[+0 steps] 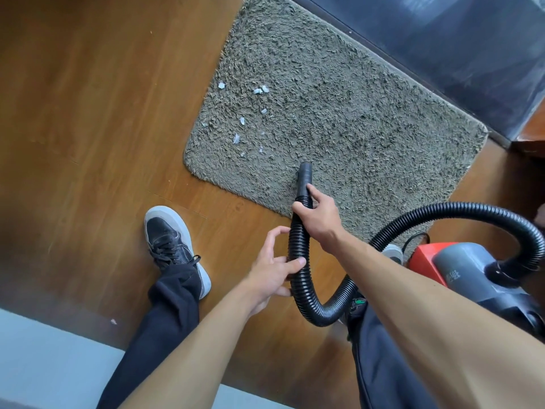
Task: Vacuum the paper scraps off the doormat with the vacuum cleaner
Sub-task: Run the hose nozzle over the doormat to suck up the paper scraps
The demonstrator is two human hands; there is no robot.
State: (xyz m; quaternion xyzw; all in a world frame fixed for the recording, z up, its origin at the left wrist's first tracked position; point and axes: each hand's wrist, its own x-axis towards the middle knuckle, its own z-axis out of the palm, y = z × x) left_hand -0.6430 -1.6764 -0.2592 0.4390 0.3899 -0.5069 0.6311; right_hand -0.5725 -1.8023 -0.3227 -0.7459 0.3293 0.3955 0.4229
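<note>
A person's right hand (317,215) grips the vacuum hose (297,246), its nozzle (305,172) at the near edge of the doormat (368,128); the left hand (271,270), fingers spread, touches the hose; paper scraps (259,90) dot the doormat's left side.

The scene is viewed from a single head-worn camera, tilted steeply downward, near the forearms, over the floor (88,113) and doormat (368,128).
</note>
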